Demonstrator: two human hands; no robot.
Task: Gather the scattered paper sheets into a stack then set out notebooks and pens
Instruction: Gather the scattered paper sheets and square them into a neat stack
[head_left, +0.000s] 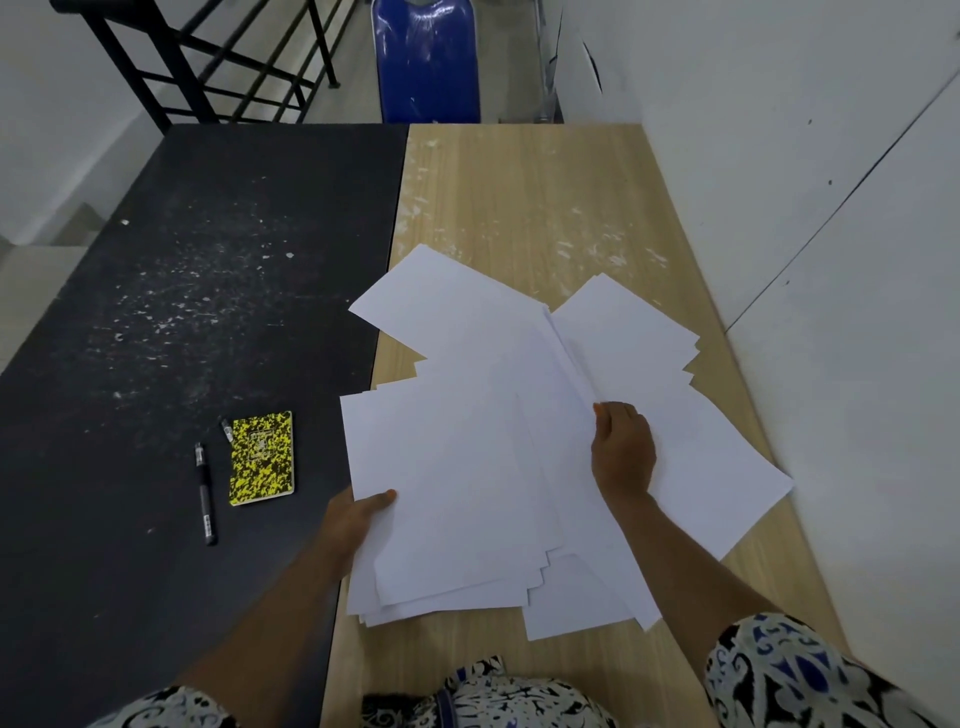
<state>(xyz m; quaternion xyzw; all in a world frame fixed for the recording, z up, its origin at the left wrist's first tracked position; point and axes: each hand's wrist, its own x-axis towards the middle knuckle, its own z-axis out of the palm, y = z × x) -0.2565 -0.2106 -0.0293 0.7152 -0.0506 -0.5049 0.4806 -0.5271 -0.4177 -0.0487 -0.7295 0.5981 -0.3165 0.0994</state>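
Nearest, patterned sleeves frame both forearms. The left hand pinches the left edge of the loose white paper sheets, thumb on top, its grip holding several at once. The right hand curls its fingers around an edge of paper mid-pile, grip closed on it. The sheets fan untidily over the wooden desk. Left, on the black desk, a yellow-speckled notebook lies just beside a black pen. Beyond stands a blue chair.
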